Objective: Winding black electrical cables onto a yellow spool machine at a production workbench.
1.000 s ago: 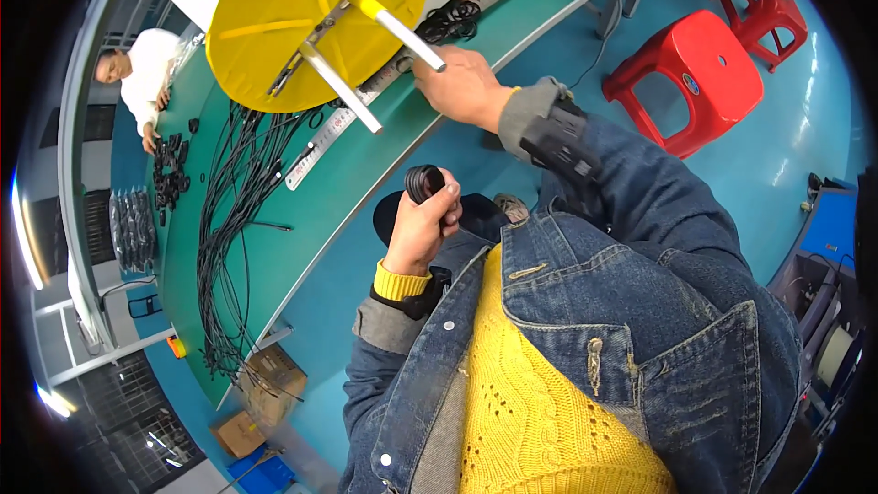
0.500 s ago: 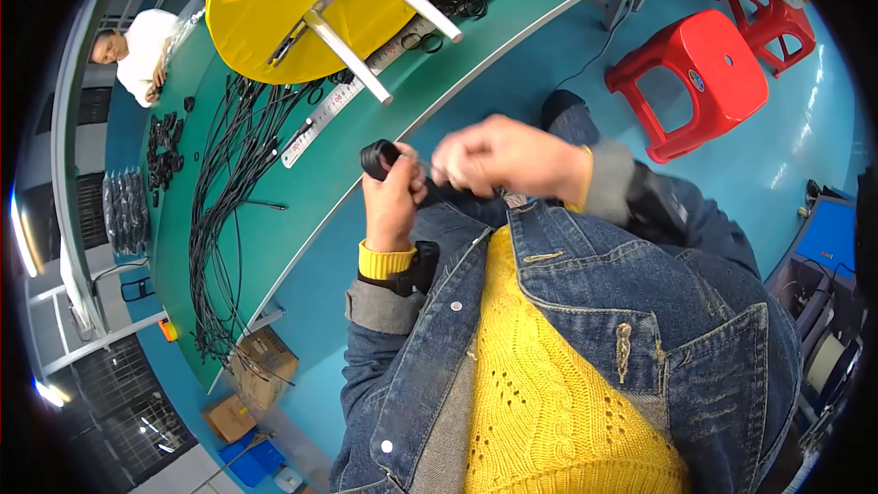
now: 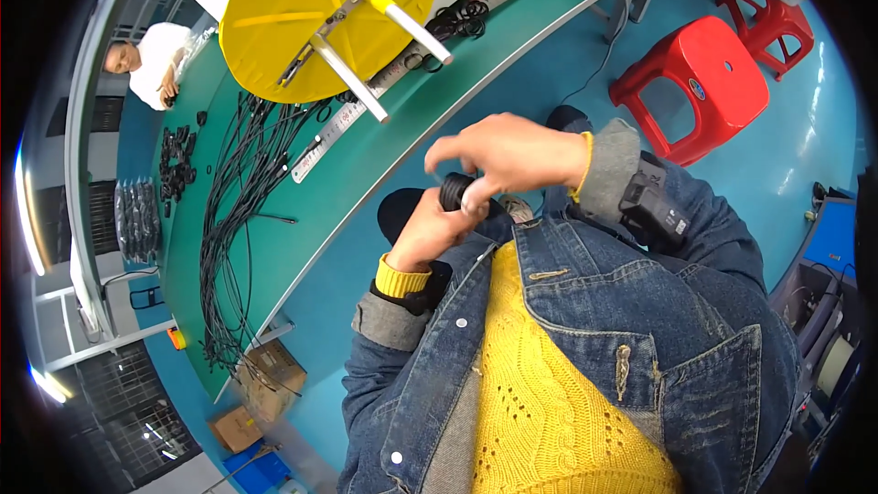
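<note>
In front of my waist, my left hand (image 3: pixel 428 230) is closed round a small black coil (image 3: pixel 454 190) of what looks like wound cord. My right hand (image 3: pixel 514 157) arches over it from the right. Its thumb presses against the coil's side and a bent finger lies by the top, while the forefinger reaches out to the left. Both hands are beyond the table's near edge, off its surface. Any loose end of the coil is hidden by the fingers.
On the green table (image 3: pixel 302 229) lie a bundle of long black cables (image 3: pixel 229 220), a metal ruler (image 3: pixel 334 139) and black rings (image 3: pixel 462 18). A yellow disc with white rods (image 3: pixel 311 27) stands over them. A person (image 3: pixel 160 64) sits beyond. Red stools (image 3: pixel 704 82) stand right.
My left hand has carried the black coil rightward and slightly down, under my right hand. My right hand's fingers have spread and its thumb now meets the coil.
</note>
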The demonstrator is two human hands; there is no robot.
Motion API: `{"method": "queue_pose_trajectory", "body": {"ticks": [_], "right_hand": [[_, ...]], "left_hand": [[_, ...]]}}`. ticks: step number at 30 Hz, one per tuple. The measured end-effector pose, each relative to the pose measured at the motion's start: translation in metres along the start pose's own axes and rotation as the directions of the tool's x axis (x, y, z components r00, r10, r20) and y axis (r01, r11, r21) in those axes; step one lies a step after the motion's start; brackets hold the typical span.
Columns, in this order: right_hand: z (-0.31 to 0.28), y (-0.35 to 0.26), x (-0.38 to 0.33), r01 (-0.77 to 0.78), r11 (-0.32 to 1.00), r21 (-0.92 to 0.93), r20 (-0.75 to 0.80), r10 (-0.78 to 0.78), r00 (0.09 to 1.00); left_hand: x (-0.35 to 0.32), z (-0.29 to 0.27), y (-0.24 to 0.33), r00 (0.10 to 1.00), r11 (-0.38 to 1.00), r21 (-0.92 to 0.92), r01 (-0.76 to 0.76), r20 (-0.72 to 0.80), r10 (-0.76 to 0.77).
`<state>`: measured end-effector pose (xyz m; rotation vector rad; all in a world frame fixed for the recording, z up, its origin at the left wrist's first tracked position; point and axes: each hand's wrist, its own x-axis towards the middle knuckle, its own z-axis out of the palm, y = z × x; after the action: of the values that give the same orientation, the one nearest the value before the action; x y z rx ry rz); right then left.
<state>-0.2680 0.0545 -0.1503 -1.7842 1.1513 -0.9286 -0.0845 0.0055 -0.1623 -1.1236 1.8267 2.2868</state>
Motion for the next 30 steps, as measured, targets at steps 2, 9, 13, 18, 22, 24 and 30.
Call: {"method": "queue_pose_trajectory", "body": {"ticks": [2,9,13,18,22,24,30], "right_hand": [[0.008,0.001,0.008,0.275,0.874,-0.402,0.069,-0.270,0.960],[0.051,0.053,-0.029,-0.374,0.067,0.925,0.302,0.469,0.830],[0.022,0.035,-0.011,-0.362,0.496,0.789,0.017,0.571,0.821],[0.023,-0.005,0.027,-0.076,0.981,-0.180,-0.226,0.034,0.974],[0.043,-0.012,0.025,-0.126,0.868,-0.480,-0.213,0.024,0.977],[0.058,-0.005,0.031,-0.107,0.867,-0.486,-0.217,-0.001,0.976],[0.098,0.055,0.027,-0.056,0.865,-0.499,-0.107,0.002,0.994]], "left_hand": [[-0.002,0.001,0.002,0.999,1.000,0.011,0.026,0.017,-0.027],[-0.011,-0.011,0.021,0.973,0.777,-0.603,-0.181,0.005,0.230],[-0.009,-0.021,0.011,0.971,0.791,-0.589,-0.164,0.044,0.234],[-0.008,-0.014,-0.002,0.974,0.978,0.026,-0.209,-0.080,0.210],[0.002,0.012,-0.015,0.865,0.908,0.118,-0.403,-0.276,0.419],[0.013,0.001,-0.042,0.800,0.850,0.382,-0.363,-0.340,0.494],[0.014,-0.003,-0.079,0.902,0.964,0.248,-0.093,-0.389,0.187]]}}
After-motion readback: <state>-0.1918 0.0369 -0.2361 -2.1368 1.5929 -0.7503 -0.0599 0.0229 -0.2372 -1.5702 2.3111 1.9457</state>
